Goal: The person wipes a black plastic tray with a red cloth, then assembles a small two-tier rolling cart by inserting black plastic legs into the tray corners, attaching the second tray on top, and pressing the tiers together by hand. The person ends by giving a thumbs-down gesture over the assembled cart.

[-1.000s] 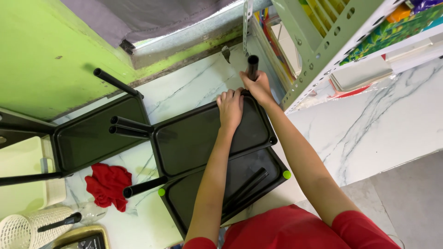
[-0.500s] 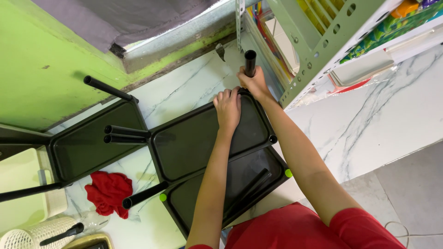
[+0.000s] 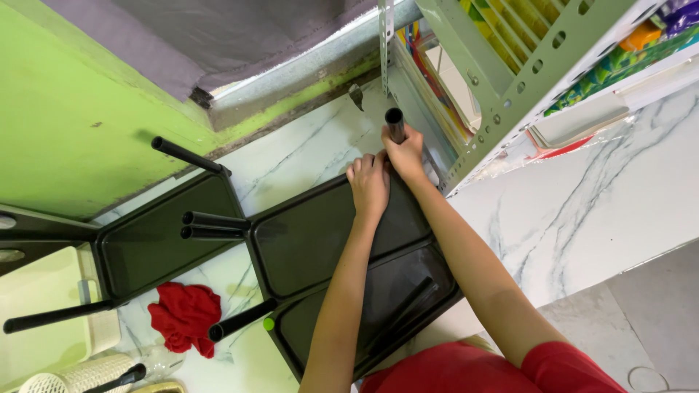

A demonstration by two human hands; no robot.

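The black stool (image 3: 328, 240) lies upturned on the marble floor (image 3: 582, 218), seat underside facing up. The right hand (image 3: 405, 154) has its grip clenched around the black leg (image 3: 395, 124) at the stool's far corner, beside the green metal rack (image 3: 510, 87). The left hand (image 3: 368, 183) rests flat on the underside just beside that leg, its grip released. A red cloth (image 3: 186, 316) lies near a second upturned stool (image 3: 156, 244).

A black plastic stool (image 3: 328, 240) is laid upside down on the marble floor, just beside the green metal rack (image 3: 510, 87). Its far black leg (image 3: 395, 125) is pointed upward.
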